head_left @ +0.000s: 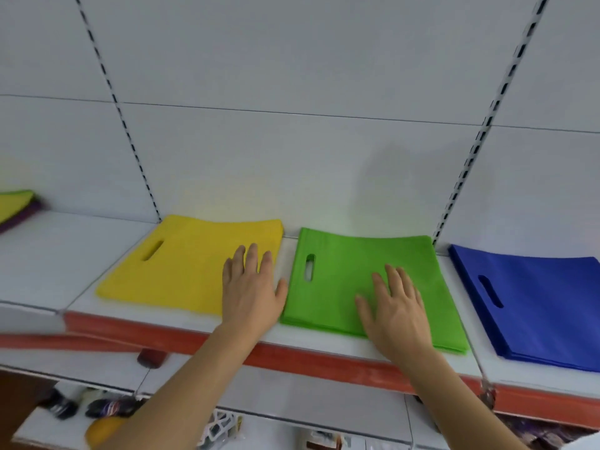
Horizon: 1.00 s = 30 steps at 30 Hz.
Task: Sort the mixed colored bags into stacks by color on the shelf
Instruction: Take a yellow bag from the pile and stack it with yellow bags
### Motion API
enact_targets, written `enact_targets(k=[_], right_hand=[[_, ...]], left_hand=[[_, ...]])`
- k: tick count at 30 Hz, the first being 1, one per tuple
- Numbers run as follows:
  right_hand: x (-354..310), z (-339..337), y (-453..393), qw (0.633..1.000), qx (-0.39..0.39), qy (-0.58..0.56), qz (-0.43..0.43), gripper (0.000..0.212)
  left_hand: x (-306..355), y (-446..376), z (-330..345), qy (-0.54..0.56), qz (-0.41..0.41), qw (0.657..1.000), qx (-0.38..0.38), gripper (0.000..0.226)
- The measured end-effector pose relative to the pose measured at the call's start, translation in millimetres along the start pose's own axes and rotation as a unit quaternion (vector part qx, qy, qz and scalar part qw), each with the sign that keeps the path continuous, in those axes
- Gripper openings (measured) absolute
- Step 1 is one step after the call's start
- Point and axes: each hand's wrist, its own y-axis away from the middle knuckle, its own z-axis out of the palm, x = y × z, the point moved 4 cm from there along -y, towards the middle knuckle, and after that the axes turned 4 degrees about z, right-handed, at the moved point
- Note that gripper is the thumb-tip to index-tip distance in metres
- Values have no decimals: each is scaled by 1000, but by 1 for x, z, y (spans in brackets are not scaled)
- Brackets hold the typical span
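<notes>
Head view: left hand (pixel 251 289) flat, fingers straight, on yellow stack (pixel 181 264); right hand (pixel 397 306) flat on green stack (pixel 344 277). Blue stack (pixel 545 303) just right, all on shelf (pixel 48 264). Nothing gripped.

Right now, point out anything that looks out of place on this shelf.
The mixed pile at the far left edge still has yellow, green and purple bags stacked together, unsorted. The yellow stack, green stack and blue stack each show one color.

Yellow bag (pixel 181 271), green bag (pixel 357 287), blue bag (pixel 545 306): matt cloth, soft, faintly fuzzy. Shelf (pixel 52 254), lower left: smooth white, slight sheen. Back panel (pixel 292 76), upper frame: smooth white, matt.
</notes>
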Motion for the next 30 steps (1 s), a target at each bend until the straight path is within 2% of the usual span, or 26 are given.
enact_targets(k=[6,21,25,30], right_hand=[[-104,-6,11,996,19,0,-89,83],[-438,22,99,970,7,-39,-240,80],[-520,33,95,958,-9,-34,-284,84],[-615,54,76,946,-6,-52,-319,86]], left_hand=[[-87,30,-25,-26,-58,998,7,70],[-386,164,-92,-46,-178,983,-9,71],[-452,181,-100,-28,-224,974,1,70],[-531,182,-102,-36,-244,969,3,68]])
